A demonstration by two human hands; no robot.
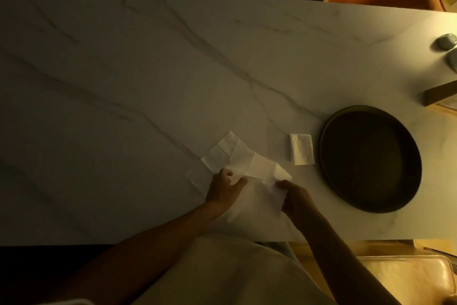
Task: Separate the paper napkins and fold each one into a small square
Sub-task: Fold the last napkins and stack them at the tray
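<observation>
A loose bunch of white paper napkins (235,156) lies unfolded and overlapping on the marble table (123,82), near its front edge. My left hand (223,188) rests on the left part of the bunch with the thumb out over a sheet. My right hand (294,196) pinches the right edge of a thin napkin sheet (257,196) that stretches between both hands. One napkin folded into a small square (301,149) sits apart, to the right of the bunch.
A dark round tray (329,146) stands right of the folded napkin. At the far right edge are a small metallic object (445,41) and a dark wooden piece (440,93). Chairs stand beyond the far table edge.
</observation>
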